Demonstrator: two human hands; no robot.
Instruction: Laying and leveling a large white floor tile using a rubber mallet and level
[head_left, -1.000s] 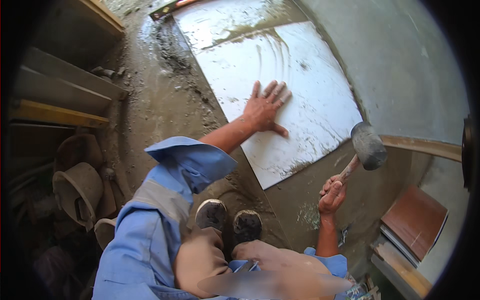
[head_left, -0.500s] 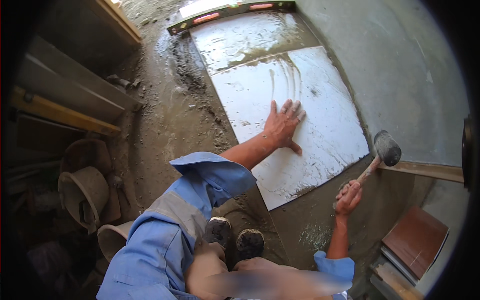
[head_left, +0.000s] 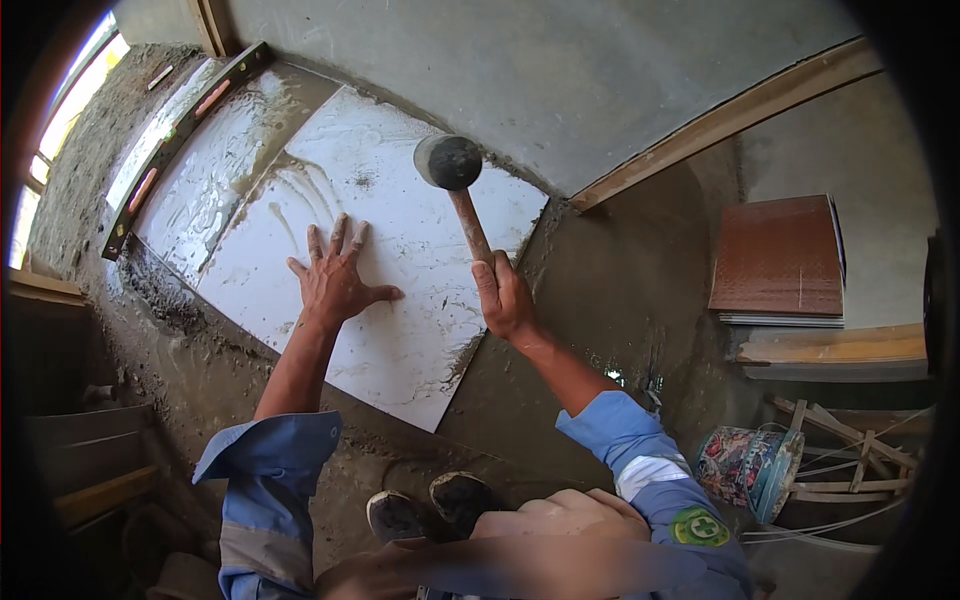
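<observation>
**Left hand is lying flat, right hand is holding a hammer**

The left hand is resting on a big white tile, fingers spread apart. The right hand is wrapping tightly around the hammer's handle. The hammer's dark head is showing over the tile; whether they are touching is hard to tell. The tile is lying on the wet floor, in front of the shoes and near the wall.

The job is looking partly done: another tile is already lying beside it, with a long level at its far side. Muddy streaks are marking both, so they aren't looking clean yet.
</observation>
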